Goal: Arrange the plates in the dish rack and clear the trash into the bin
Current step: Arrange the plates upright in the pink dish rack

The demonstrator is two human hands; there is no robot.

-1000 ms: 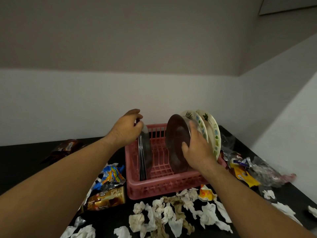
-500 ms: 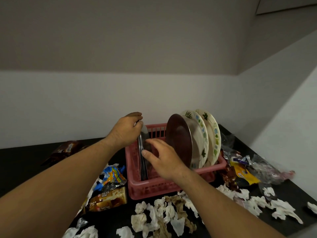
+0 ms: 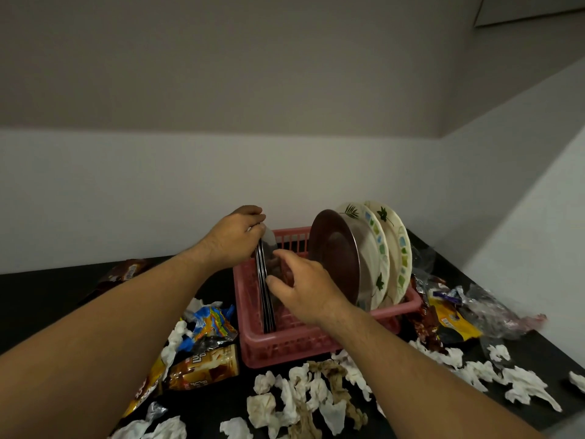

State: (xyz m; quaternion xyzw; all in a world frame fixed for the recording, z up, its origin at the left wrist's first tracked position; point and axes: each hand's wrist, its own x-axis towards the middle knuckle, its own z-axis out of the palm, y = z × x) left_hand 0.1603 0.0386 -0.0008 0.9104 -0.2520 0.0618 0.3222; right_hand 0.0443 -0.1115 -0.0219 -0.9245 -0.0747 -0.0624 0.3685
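A pink dish rack [image 3: 285,345] stands on the black counter. At its left end several steel plates [image 3: 267,299] stand on edge, and my left hand [image 3: 234,237] grips their top rims. My right hand [image 3: 304,288] reaches to the nearest steel plate, thumb and fingers at its edge; whether it grips is hard to tell. At the right end stand a dark steel plate [image 3: 335,258] and two cream patterned plates [image 3: 376,248], leaning right. Crumpled tissues [image 3: 304,397] and snack wrappers [image 3: 209,324] lie around the rack.
More wrappers and clear plastic [image 3: 468,308] are piled right of the rack, and a brown packet [image 3: 126,272] lies at the far left. White tissues [image 3: 519,384] spread toward the right counter edge. Walls close the back and right side. No bin is in view.
My right hand left the dark steel plate at the rack's right end and moved left to the steel plates under my left hand. The left hand stayed put.
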